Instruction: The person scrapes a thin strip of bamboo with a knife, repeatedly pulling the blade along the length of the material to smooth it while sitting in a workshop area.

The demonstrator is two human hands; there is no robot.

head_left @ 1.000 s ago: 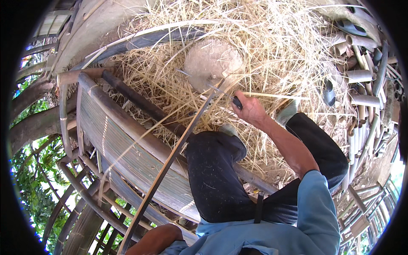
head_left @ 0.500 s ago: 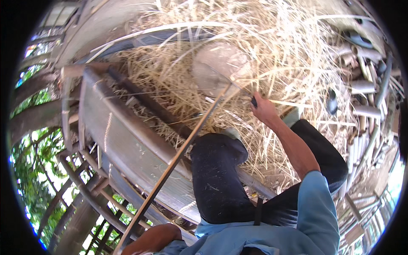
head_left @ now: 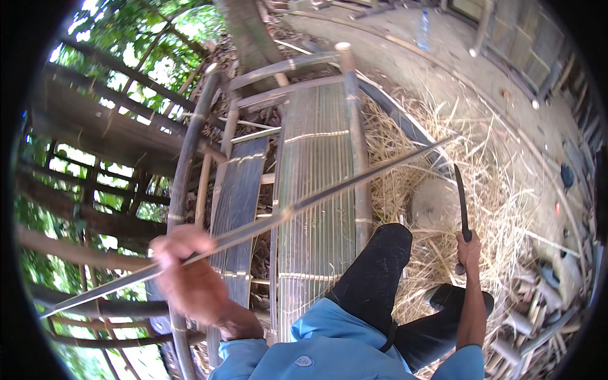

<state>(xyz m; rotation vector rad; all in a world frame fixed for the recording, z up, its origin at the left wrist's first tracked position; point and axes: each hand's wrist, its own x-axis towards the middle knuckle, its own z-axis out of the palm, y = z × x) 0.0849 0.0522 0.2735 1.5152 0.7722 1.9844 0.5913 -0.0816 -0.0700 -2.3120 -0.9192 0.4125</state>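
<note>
My left hand [head_left: 193,278] is closed around a long split bamboo strip [head_left: 329,197], well back from its far end. The strip slants across the view, one end out at the lower left and the other over the straw at the right. In my right hand [head_left: 468,249] is the handle of a machete [head_left: 462,196], its dark narrow blade pointing away from me. Between blade and strip tip there is a small gap. A round wooden block [head_left: 437,201] sits in the straw just left of the machete.
A slatted bamboo bench [head_left: 316,145] stands on my left, under the strip. Pale bamboo shavings [head_left: 506,190] cover the ground around the block. Cut bamboo pieces [head_left: 519,324] lie at the lower right. A plastic bottle [head_left: 423,30] stands farther off.
The view has swung left. My left hand, out of sight before, now shows gripping the strip. The machete, earlier near the strip over the block, is now apart from it at the right.
</note>
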